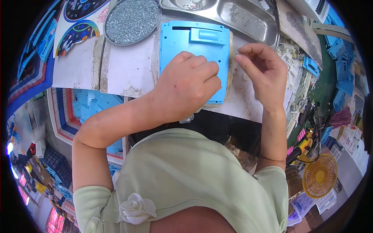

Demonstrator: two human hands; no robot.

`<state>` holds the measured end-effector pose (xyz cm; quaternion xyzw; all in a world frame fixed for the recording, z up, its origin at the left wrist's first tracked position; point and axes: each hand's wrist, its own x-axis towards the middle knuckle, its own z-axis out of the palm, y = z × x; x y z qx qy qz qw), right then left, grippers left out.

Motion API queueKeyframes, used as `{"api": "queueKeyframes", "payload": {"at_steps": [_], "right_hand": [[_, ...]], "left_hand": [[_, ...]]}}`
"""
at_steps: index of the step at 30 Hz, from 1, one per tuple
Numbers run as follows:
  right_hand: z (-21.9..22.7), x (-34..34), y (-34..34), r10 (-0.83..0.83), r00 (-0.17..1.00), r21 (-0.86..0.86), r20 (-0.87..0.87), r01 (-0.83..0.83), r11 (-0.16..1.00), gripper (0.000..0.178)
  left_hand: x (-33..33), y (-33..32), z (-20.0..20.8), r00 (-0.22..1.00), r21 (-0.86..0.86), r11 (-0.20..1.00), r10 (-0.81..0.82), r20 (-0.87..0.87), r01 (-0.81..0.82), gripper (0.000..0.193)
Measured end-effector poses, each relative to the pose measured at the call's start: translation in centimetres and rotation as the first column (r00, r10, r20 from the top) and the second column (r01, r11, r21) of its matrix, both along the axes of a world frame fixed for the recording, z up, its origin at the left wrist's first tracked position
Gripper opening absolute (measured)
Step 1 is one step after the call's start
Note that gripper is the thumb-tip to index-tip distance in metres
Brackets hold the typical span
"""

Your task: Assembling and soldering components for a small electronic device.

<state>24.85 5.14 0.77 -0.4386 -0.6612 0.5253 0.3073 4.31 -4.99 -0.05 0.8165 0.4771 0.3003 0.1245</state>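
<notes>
A light-blue plastic panel [192,50] lies in front of me on the white work surface, with small holes along its edges and a raised rectangular part near its far end. My left hand [188,83] is over the panel's near half, its fingers curled closed; the fingertips and whatever they hold are hidden. Just right of the panel, my right hand [266,72] is raised, thumb and forefinger nearly meeting in a pinch. Anything between those fingertips is too small to make out.
Small metal screws fill a round tray [133,21] at the far left. A divided metal tray [248,21] with scattered small parts sits at the far right. Blue parts fill a striped-lined bin [64,112] at left. A yellow fan-like round grille [319,176] stands at right.
</notes>
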Motion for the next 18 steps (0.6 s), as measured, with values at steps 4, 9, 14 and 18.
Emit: {"api": "queueKeyframes", "payload": {"at_steps": [4,9,14,18], "right_hand": [[-0.4,0.2,0.3,0.069,0.997,-0.081,0.018,-0.067,0.994,0.015],[-1.8,-0.6,-0.1,0.135,0.991,0.191,0.019,-0.136,0.972,0.013],[-1.0,-1.4,-0.4,0.193,0.970,0.155,0.150,-0.216,0.964,0.012],[-1.5,-1.4,0.0,0.202,0.974,-0.032,0.099,-0.200,0.979,0.014]], "left_hand": [[-0.4,-0.8,1.1,0.999,-0.022,0.999,0.031,-0.023,-0.031,0.024],[-6.6,-0.6,1.4,0.916,0.056,0.916,0.391,0.090,-0.396,0.033],[-15.5,1.4,-2.2,0.738,0.180,0.798,0.601,-0.306,-0.575,0.021],[-15.6,1.5,-2.2,0.794,-0.015,0.818,0.554,-0.251,-0.575,0.018]]}}
